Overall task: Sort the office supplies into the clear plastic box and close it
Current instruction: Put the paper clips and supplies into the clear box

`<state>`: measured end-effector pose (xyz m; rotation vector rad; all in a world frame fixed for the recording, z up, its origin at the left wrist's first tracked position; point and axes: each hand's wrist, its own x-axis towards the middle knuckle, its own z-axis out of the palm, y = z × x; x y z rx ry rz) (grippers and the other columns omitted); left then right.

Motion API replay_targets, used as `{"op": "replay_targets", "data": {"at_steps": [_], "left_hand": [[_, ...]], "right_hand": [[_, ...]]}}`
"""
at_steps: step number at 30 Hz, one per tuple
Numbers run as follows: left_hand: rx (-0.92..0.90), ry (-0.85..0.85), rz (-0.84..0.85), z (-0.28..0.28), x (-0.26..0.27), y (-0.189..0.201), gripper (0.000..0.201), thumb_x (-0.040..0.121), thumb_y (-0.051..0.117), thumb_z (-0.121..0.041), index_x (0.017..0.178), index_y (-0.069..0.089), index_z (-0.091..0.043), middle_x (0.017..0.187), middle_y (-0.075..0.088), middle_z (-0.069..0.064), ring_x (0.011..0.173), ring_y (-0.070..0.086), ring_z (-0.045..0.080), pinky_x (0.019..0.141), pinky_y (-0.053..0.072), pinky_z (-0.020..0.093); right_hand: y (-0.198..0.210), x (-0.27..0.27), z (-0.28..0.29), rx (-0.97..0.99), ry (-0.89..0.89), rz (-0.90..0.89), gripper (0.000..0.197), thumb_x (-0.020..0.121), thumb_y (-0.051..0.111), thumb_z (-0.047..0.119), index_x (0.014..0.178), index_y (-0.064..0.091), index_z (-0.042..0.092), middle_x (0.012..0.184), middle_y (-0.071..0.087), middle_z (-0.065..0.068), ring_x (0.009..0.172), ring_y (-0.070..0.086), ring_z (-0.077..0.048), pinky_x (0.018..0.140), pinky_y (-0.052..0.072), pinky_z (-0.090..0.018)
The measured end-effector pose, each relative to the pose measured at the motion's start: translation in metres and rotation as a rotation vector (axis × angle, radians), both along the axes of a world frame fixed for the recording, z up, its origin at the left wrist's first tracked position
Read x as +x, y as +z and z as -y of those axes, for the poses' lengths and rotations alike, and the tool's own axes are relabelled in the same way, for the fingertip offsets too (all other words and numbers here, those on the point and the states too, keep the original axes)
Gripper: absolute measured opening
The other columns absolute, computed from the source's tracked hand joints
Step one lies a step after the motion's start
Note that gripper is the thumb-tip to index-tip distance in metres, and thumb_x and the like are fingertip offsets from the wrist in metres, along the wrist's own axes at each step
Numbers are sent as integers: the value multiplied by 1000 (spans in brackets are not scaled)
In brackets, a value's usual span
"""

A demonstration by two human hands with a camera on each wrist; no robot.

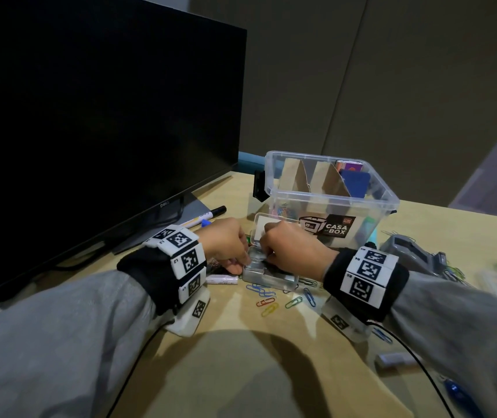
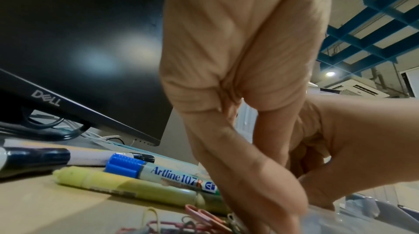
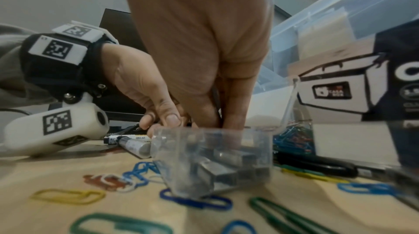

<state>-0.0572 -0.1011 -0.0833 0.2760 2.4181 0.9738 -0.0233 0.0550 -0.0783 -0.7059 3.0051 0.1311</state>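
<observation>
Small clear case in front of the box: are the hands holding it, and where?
Yes. The left hand grips the small clear case at its left end; the right hand reaches into its open top, fingertips hidden.

"DELL" on monitor, "Artline 107R" on blue-capped marker, "CASA BOX" on clear plastic box

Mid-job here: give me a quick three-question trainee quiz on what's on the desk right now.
1. True or false: the clear plastic box has its lid on.
2. What does the small clear case between the left hand and right hand hold? A) staples B) coins C) erasers
3. Fill in: loose coloured ______ lie on the desk near the case.

Key: 1 false, it stands open. 2 A. 3 paper clips.
</observation>
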Motion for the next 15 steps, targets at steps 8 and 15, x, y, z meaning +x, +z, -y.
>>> {"op": "replay_targets", "data": {"at_steps": [8, 15], "left_hand": [[5, 95, -120, 16, -8, 17, 6, 93, 60, -1, 96, 66, -2, 68, 65, 10, 54, 64, 15, 52, 56, 23], [-468, -244, -369, 44, -15, 25, 16, 84, 73, -13, 86, 64, -26, 89, 63, -5, 80, 63, 11, 68, 52, 23]], "right_hand": [[3, 3, -2, 2, 29, -75, 20, 92, 54, 16, 96, 73, 17, 97, 56, 0, 87, 60, -23, 73, 53, -37], [6, 8, -13, -41, 72, -111, 20, 95, 52, 19, 93, 72, 19, 92, 57, 3, 81, 61, -21, 67, 54, -36]]}}
